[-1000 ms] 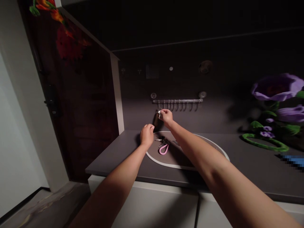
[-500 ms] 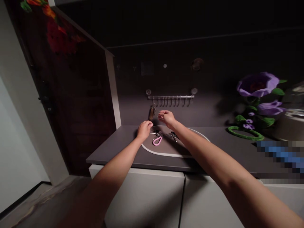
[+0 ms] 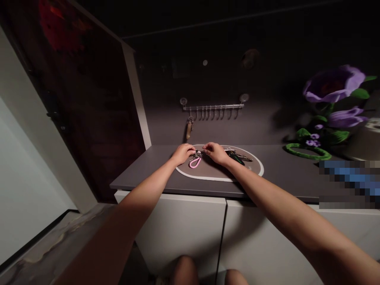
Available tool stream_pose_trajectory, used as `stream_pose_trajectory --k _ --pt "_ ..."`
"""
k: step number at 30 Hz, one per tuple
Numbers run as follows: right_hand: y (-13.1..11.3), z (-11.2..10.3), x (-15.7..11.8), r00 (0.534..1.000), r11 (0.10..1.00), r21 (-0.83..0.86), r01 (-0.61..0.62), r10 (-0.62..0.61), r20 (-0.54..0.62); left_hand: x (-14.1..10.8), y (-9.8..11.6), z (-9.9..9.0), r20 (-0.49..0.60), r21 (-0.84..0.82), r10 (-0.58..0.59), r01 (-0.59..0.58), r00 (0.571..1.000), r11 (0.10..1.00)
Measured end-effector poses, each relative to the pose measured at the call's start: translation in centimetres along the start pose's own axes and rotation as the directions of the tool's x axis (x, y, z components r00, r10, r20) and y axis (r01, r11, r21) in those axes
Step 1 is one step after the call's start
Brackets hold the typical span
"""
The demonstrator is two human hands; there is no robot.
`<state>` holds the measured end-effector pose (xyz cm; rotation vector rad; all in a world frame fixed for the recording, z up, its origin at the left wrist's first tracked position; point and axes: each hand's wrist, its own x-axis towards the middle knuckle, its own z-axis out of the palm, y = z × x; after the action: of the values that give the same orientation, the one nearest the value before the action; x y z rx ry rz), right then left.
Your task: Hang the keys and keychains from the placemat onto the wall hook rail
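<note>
A bunch of keys with a pink loop strap [image 3: 195, 162] lies on the oval brown mat [image 3: 219, 179] with a white rim. My left hand [image 3: 181, 153] is closed at the metal end of this bunch, its fingertips pinched on the keys. Just right of them, my right hand [image 3: 216, 153] has curled fingers close together; what they hold, if anything, is too small to make out. More keys [image 3: 237, 156] with a dark fob lie on the mat, partly behind my right hand. Above, a brown key holder [image 3: 189, 129] hangs from the leftmost hook of a clear rail [image 3: 213, 107].
Several hooks line the rail on the back wall. Purple artificial flowers [image 3: 334, 87] with a green ring base [image 3: 307, 152] and a pale rounded object [image 3: 360, 144] stand at the right. White cabinet doors [image 3: 184, 225] are below the counter [image 3: 148, 170]; a dark door [image 3: 97, 118] is at left.
Both hands have come down from below the rail to the mat, the right one from beside the hanging key holder. The view has tilted downward, and more keys show on the mat.
</note>
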<state>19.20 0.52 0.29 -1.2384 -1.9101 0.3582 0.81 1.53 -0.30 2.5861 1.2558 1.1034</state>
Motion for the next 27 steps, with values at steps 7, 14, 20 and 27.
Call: stream_pose_trajectory --k 7,14,20,27 --pt "-0.43 -0.80 -0.25 0.977 0.948 -0.310 0.074 -0.007 0.213 -0.09 -0.05 -0.04 0.059 0.029 0.021 -0.023 0.998 0.999" --pt "-0.63 -0.85 -0.33 0.950 0.903 -0.383 0.194 -0.076 0.303 -0.02 0.18 -0.11 0.063 0.031 0.012 -0.014 0.998 0.999" --pt "-0.33 -0.48 -0.17 0.934 0.896 -0.365 0.254 -0.129 0.334 -0.02 0.43 -0.20 0.056 0.033 0.022 -0.024 0.998 0.999" --pt "-0.15 -0.27 0.24 0.949 0.920 -0.290 0.264 -0.193 0.251 0.05 0.50 -0.24 0.015 -0.001 0.020 -0.020 1.000 1.000"
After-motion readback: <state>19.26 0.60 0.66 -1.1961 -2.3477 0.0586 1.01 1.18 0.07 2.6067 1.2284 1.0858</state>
